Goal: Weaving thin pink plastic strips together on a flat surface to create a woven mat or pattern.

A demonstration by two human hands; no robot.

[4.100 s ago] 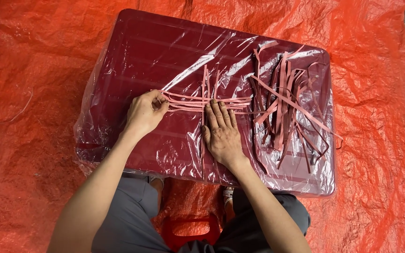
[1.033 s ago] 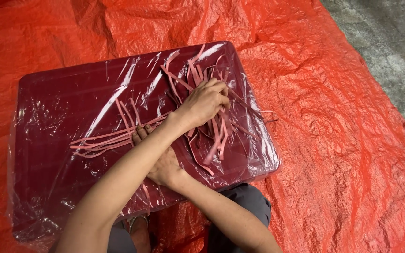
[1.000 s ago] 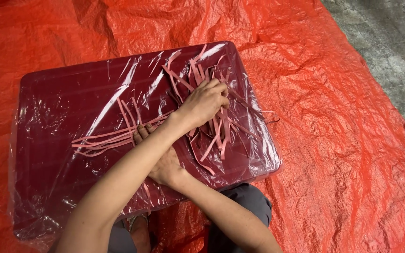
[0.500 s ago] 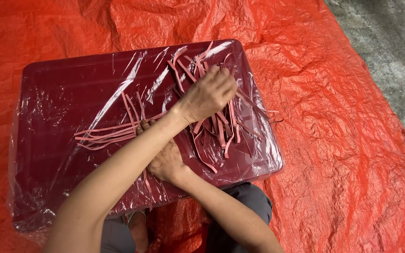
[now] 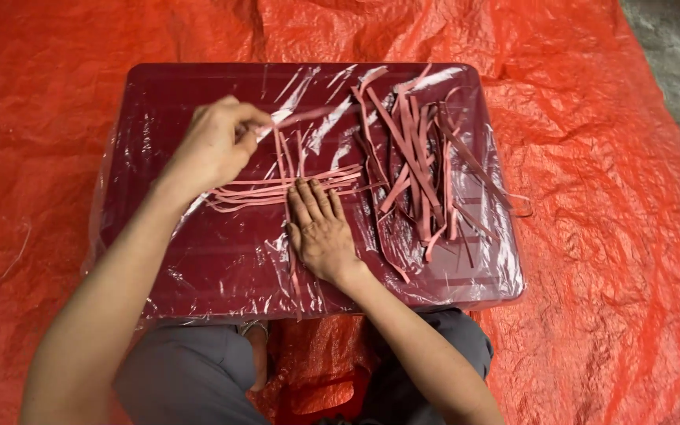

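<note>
The left hand (image 5: 216, 145) is pinching one pink strip (image 5: 301, 118) between closed fingertips, holding it raised over the dark red tabletop (image 5: 198, 252) – a surface wrapped in clear plastic film. The right hand (image 5: 320, 232) is lying flat and open, fingers pressing down on a woven set of pink strips (image 5: 277, 187) near the centre. A loose pile of strips (image 5: 419, 165) is lying to the right – well apart from the left hand. An orange tarp (image 5: 607, 260) is covering the floor around.
</note>
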